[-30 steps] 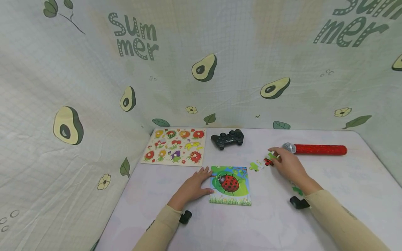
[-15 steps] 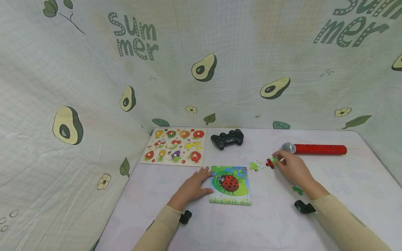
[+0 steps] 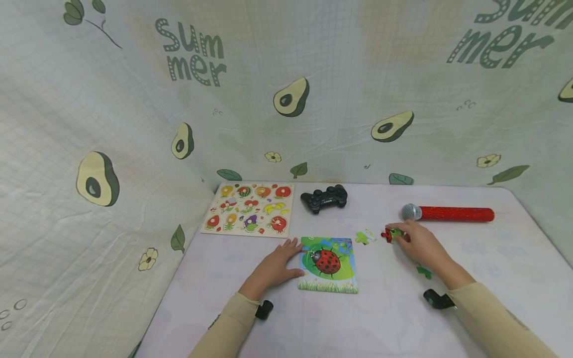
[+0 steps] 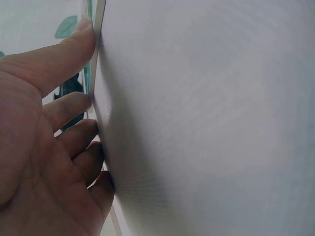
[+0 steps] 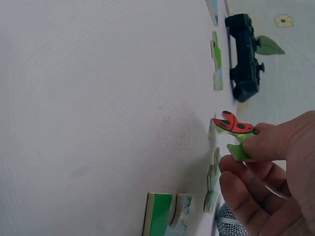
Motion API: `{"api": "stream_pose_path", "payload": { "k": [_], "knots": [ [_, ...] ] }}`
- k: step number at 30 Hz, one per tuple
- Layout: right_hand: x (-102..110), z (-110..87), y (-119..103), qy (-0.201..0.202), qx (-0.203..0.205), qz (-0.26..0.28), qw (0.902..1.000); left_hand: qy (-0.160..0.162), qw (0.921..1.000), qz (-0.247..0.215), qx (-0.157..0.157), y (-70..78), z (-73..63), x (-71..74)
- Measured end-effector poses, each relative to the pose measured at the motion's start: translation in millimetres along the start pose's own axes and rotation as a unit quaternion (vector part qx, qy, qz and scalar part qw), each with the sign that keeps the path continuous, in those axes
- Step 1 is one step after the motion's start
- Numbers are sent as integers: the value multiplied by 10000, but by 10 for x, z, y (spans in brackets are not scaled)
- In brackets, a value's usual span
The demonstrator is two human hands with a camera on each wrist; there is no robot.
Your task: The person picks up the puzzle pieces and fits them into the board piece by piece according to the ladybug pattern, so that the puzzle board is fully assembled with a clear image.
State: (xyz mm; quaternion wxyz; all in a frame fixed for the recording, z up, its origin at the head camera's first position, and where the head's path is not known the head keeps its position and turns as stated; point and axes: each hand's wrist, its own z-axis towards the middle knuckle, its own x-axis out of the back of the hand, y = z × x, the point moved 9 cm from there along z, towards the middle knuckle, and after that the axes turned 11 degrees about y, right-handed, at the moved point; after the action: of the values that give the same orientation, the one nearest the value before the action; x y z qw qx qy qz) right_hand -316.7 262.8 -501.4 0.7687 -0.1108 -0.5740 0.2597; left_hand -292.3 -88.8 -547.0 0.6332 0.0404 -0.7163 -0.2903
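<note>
A square ladybug jigsaw puzzle [image 3: 328, 263] lies flat on the white table. My left hand [image 3: 275, 267] rests at its left edge, fingers spread, with thumb and index fingertip touching the edge. In the left wrist view the fingertips of the left hand [image 4: 59, 137] meet the board's side and the tabletop. My right hand [image 3: 418, 241] pinches a red and green jigsaw piece [image 5: 238, 135] between thumb and fingers, tilted off the table. A light green piece [image 3: 362, 238] lies to its left. Near my right wrist lies a darker green piece [image 3: 424, 272].
A wooden fruit puzzle board [image 3: 248, 209] lies at the back left. Beside it is a black game controller [image 3: 324, 198]. A red microphone [image 3: 456, 214] with a silver head lies just beyond my right hand. A patterned cloth [image 3: 340, 139] hangs behind the table.
My right hand has moved slightly right and toward me with the red and green piece, which has turned in the fingers. The left hand stays where it was.
</note>
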Motion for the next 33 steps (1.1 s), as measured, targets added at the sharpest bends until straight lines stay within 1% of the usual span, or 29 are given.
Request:
{"api": "stream_pose_path", "payload": {
  "k": [4,11,17,21,27,33],
  "knots": [
    [3,-15,4,71,8,77,9999,-2,10000,5,-2,0,7,-3],
    [40,-38,-39,230,-272,498,9981,23,10000,-16,-45,14,8,19],
    [18,-82,-131,356,-192,813,9959,1,10000,-49,-24,6,3,9],
    [-20,-106,-238,301,-150,1051,9939,-36,10000,-81,33,-3,-3,-9],
    [-61,-124,-393,285,-25,1103,9935,-28,10000,-68,46,-2,-7,-9],
    [-155,-172,-493,66,20,1256,9921,-26,10000,-66,29,10,-9,4]
  ]
}}
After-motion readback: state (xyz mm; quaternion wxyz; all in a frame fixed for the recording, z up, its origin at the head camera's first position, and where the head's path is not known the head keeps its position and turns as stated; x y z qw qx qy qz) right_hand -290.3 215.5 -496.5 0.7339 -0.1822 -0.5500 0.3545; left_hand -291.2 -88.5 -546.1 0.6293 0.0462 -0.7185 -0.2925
